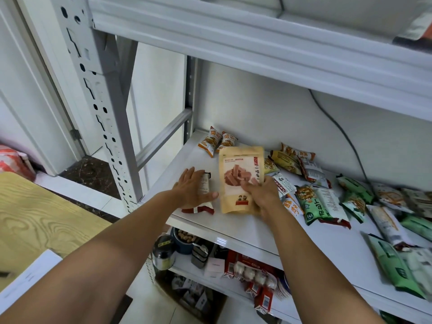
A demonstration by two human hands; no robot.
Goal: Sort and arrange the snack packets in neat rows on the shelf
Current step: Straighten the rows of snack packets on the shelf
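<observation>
A tan kraft pouch (238,164) with a picture of pink strips lies on the white shelf (257,232), upright toward the wall. My right hand (261,194) grips its lower right edge. My left hand (192,189) rests flat, fingers spread, on a white and red packet (203,206) just left of the pouch. Two small orange packets (217,141) sit at the back left corner. A loose scatter of yellow, orange, green and white packets (322,202) spreads over the right half of the shelf.
A grey slotted upright (102,106) stands left of the shelf. The shelf above (257,50) overhangs. A black cable (346,141) runs down the back wall. Below are a jar (163,253), boxes and snacks. A wooden table (35,218) lies at the left.
</observation>
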